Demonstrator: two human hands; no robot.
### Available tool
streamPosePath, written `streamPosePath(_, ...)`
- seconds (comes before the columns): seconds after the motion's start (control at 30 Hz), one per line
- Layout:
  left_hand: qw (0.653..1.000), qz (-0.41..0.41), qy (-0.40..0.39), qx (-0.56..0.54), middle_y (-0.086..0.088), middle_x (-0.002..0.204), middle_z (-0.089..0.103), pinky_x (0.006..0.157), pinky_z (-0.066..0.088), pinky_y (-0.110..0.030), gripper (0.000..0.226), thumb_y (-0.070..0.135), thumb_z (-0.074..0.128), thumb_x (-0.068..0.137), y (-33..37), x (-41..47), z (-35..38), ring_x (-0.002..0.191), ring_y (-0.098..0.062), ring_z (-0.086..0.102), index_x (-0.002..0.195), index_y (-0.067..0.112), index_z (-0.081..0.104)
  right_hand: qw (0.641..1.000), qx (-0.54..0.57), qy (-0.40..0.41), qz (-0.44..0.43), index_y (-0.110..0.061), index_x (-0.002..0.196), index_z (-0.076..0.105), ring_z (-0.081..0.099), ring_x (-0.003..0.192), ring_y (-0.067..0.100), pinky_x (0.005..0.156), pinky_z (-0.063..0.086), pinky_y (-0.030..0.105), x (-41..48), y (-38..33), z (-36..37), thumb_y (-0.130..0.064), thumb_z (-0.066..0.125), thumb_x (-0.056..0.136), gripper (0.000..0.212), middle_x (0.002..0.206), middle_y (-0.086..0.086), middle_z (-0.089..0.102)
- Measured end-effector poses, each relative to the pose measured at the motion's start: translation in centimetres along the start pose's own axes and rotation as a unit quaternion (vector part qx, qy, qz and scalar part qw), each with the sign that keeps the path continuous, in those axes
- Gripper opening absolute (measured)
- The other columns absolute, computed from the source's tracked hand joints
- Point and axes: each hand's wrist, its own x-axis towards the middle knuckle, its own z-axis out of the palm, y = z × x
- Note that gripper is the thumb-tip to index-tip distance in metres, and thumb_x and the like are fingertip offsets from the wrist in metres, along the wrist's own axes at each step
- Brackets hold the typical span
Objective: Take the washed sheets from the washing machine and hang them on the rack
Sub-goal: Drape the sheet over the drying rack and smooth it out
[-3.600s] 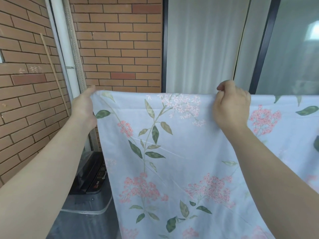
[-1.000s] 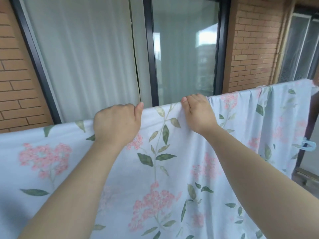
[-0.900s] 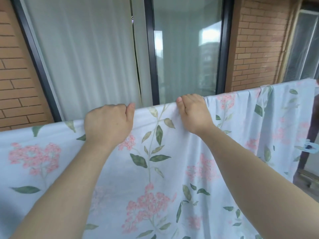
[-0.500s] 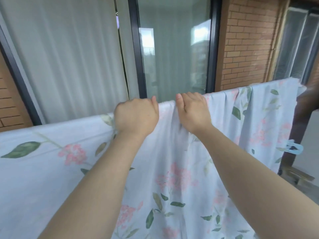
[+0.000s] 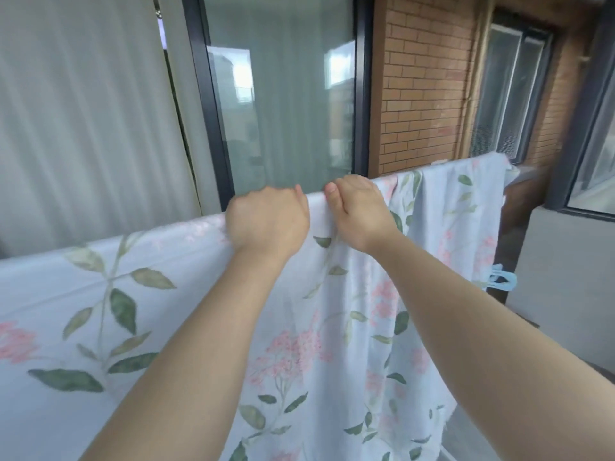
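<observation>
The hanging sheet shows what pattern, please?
The sheet is pale blue with pink flowers and green leaves; head view.

My left hand and right hand grip the top of the sheet side by side, before the glass door, the brick wall behind on the right, perhaps a peg at the sheet's right edge.

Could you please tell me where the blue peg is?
In the head view, the blue peg sits at the right edge of the floral sheet, below and right of the right hand.
</observation>
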Motion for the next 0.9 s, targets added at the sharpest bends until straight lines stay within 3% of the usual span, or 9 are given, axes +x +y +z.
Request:
streamPosePath(0.07,0.999,-0.041,-0.001,-0.006,-0.012,0.08,0.069,0.064,0.034,-0.031,0.051,0.031,0.028,0.102,-0.7,0.1,0.4,0.074,-0.032,0.064,0.085,0.011,0.072,1.0,-0.018,0.003,0.01,-0.01,0.088,0.063,0.054,0.091,0.032,0.091,0.035,0.04,-0.1,1.8,-0.6,-0.03,0.031,0.105,0.041,0.083,0.002,0.053)
streamPosePath(0.13,0.995,-0.083,-0.045,-0.033,-0.013,0.093,0.068,0.07,0.036,-0.031,0.041,0.027,0.033,0.099,0.2,1.5,0.0,0.087,-0.032,0.064,0.093,0.012,0.071,0.999,-0.028,-0.016,0.024,-0.01,0.095,0.065,0.053,0.097,0.031,0.095,0.03,0.037,0.4,3.2,-0.8,-0.03,0.032,0.106,0.04,0.088,0.001,0.055)
streamPosePath(0.23,0.992,-0.047,-0.095,-0.062,-0.011,0.117,0.068,0.078,0.039,-0.033,0.032,0.027,0.042,0.098,4.3,3.9,-0.2,0.11,-0.032,0.064,0.11,0.016,0.069,0.999,-0.02,-0.014,0.023,-0.008,0.093,0.066,0.054,0.095,0.031,0.093,0.031,0.037,1.4,4.3,-0.4,-0.03,0.03,0.105,0.044,0.089,0.007,0.061)
streamPosePath(0.33,0.991,-0.01,-0.097,-0.093,-0.013,0.126,0.065,0.086,0.043,-0.036,0.039,0.035,0.038,0.103,8.5,5.6,0.9,0.118,-0.033,0.062,0.119,0.014,0.066,0.999,-0.031,0.004,0.032,-0.011,0.083,0.06,0.055,0.09,0.03,0.089,0.037,0.039,1.8,7.0,-0.8,-0.03,0.027,0.104,0.043,0.083,0.004,0.06)
streamPosePath(0.43,0.993,-0.004,-0.091,-0.075,-0.014,0.129,0.063,0.078,0.039,-0.038,0.04,0.03,0.033,0.105,11.3,7.2,2.4,0.117,-0.035,0.061,0.122,0.012,0.065,0.997,-0.041,0.011,0.068,-0.014,0.083,0.055,0.055,0.092,0.027,0.088,0.039,0.036,2.3,12.3,-2.2,-0.031,0.026,0.106,0.041,0.084,-0.002,0.058)
streamPosePath(0.63,0.993,0.046,-0.074,-0.081,-0.009,0.112,0.069,0.071,0.034,-0.034,0.045,0.036,0.026,0.107,18.0,10.2,5.3,0.104,-0.032,0.066,0.109,0.017,0.068,0.998,-0.02,0.024,0.06,-0.025,0.08,0.043,0.041,0.085,0.014,0.089,0.038,0.039,3.6,20.5,-3.5,-0.032,0.027,0.106,0.031,0.074,-0.018,0.042)
streamPosePath(0.7,0.993,0.072,-0.066,-0.073,-0.009,0.104,0.068,0.068,0.033,-0.033,0.049,0.039,0.022,0.107,20.3,10.9,5.9,0.096,-0.033,0.065,0.101,0.02,0.067,0.997,-0.011,0.038,0.062,-0.024,0.079,0.044,0.044,0.084,0.016,0.088,0.041,0.04,3.8,22.6,-4.0,-0.03,0.029,0.106,0.031,0.075,-0.015,0.045)
streamPosePath(0.8,0.992,0.094,-0.046,-0.069,-0.006,0.07,0.053,0.055,0.026,-0.03,0.051,0.042,0.019,0.107,23.2,11.5,6.7,0.071,-0.029,0.052,0.074,0.019,0.049,0.997,-0.022,0.045,0.057,-0.016,0.082,0.055,0.05,0.088,0.02,0.088,0.042,0.037,4.1,25.1,-4.7,-0.03,0.03,0.105,0.037,0.082,-0.009,0.052)
streamPosePath(0.9,0.992,0.094,-0.051,-0.062,-0.001,0.061,0.042,0.053,0.024,-0.029,0.054,0.04,0.017,0.108,25.2,12.2,7.7,0.066,-0.027,0.05,0.066,0.019,0.042,0.999,-0.006,0.028,0.044,-0.018,0.077,0.049,0.047,0.086,0.017,0.086,0.041,0.035,4.4,27.2,-5.4,-0.027,0.033,0.108,0.036,0.076,-0.012,0.048)
